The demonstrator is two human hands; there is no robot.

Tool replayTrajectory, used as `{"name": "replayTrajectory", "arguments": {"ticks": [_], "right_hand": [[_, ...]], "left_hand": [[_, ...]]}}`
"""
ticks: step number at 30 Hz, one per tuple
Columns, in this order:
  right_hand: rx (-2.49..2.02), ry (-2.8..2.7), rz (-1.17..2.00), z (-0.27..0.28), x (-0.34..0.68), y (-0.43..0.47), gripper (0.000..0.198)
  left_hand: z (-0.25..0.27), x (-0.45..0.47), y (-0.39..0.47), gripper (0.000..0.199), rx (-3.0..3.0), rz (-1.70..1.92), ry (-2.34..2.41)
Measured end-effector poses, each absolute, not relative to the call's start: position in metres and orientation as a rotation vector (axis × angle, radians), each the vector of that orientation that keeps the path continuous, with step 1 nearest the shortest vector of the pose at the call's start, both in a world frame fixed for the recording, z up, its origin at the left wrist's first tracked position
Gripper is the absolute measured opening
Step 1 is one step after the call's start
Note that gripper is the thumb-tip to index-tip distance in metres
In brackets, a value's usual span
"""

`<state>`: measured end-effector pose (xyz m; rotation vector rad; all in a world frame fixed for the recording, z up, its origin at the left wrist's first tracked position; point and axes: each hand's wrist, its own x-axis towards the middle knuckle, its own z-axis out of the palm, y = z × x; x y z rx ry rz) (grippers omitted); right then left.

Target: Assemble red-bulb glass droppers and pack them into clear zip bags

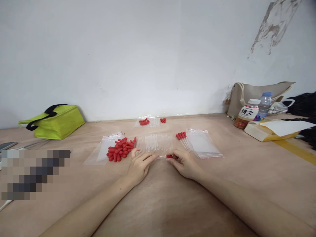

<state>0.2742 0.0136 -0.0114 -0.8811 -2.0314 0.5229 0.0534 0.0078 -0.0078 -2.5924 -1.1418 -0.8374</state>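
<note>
Tube and red bulb meet in line between a person's two bare hands, low over the middle of a brown-covered bench. The right hand pinches the bulb between thumb and fingers; the left hand reaches the tube's other end with its fingertips, though whether they press together on it cannot be told. How far the tube sits inside the bulb is hidden. Work appears to be at an early stage: four capped tubes lie side by side just beyond the right hand, next to flat clear bags, while a long row of bare tubes and a heap of loose bulbs remain unjoined beyond the left hand. Nearer the back edge, a clear packet lies with more red bulbs. Toward the bench's left end stands a lime-green bag; toward the back right corner, a brown-and-white bottle, a blue-capped bottle and a beige bag crowd behind an open carton. All of these stand well apart from the hands and seem to block nothing; the closest clutter is the heap, just beside the left hand.
</note>
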Motion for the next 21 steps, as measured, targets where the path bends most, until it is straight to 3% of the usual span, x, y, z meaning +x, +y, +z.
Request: {"name": "replayTrajectory", "arguments": {"ticks": [9,21], "right_hand": [[-0.807,-2.092,0.605,-0.0171,0.2772,0.0157,0.014],[-0.765,-2.107,0.497,-0.0153,0.2793,0.0132,0.011]], "left_hand": [[-0.014,0.0494,0.009,0.043,-2.636,-0.798,-1.051],[-0.0109,0.0509,0.0096,0.035,-2.716,-0.829,-0.938]]}}
